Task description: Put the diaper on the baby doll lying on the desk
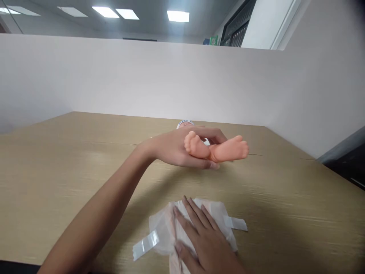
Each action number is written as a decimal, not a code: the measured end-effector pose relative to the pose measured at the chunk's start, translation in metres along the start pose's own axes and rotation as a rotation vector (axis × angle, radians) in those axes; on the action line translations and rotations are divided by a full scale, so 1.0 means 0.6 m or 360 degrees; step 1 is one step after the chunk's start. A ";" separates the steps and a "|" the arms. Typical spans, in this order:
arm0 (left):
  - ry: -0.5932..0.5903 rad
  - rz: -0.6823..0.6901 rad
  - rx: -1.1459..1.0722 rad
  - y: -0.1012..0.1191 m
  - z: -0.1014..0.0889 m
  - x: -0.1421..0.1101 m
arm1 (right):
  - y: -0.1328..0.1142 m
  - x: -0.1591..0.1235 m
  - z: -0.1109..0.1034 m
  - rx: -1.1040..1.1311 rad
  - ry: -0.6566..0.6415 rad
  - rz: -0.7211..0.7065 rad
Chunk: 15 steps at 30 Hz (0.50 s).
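Note:
My left hand (179, 149) reaches across the wooden table (57, 171) and grips the legs of a baby doll (225, 150), lifting its two feet off the surface. The doll's body lies behind my hand, mostly hidden; only a bit of its head (185, 123) shows near the partition. My right hand (205, 238) lies flat, fingers apart, on a white diaper (164, 232) spread on the table near me, with its adhesive tabs sticking out left and right.
A white partition wall (142, 80) runs along the table's far edge and right side. A dark object (348, 160) sits beyond the table's right edge. Ceiling lights show above the partition.

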State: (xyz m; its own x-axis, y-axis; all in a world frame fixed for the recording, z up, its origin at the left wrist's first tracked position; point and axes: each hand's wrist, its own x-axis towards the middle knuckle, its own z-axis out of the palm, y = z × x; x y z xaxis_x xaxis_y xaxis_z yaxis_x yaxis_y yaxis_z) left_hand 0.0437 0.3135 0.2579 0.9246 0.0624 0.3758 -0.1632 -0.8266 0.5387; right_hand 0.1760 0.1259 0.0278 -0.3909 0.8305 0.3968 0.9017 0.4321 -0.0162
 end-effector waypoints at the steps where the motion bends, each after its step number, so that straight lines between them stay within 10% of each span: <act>1: 0.0045 0.0007 0.0001 -0.003 -0.002 -0.003 | 0.000 0.012 -0.005 0.0060 -0.0074 0.0053; 8: 0.0263 0.0056 0.0015 -0.021 -0.005 -0.017 | 0.047 0.121 0.005 0.0299 -0.0322 0.0271; 15: 0.0233 0.0064 -0.0033 -0.015 -0.015 -0.019 | 0.142 0.242 0.046 0.0286 -0.0059 0.0157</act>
State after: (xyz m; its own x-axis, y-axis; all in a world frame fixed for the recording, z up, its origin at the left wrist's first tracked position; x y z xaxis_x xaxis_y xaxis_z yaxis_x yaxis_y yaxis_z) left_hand 0.0313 0.3248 0.2554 0.8573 0.1116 0.5027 -0.2077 -0.8184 0.5359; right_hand 0.1906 0.2930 0.0587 -0.3117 0.8828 0.3514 0.8898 0.4009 -0.2178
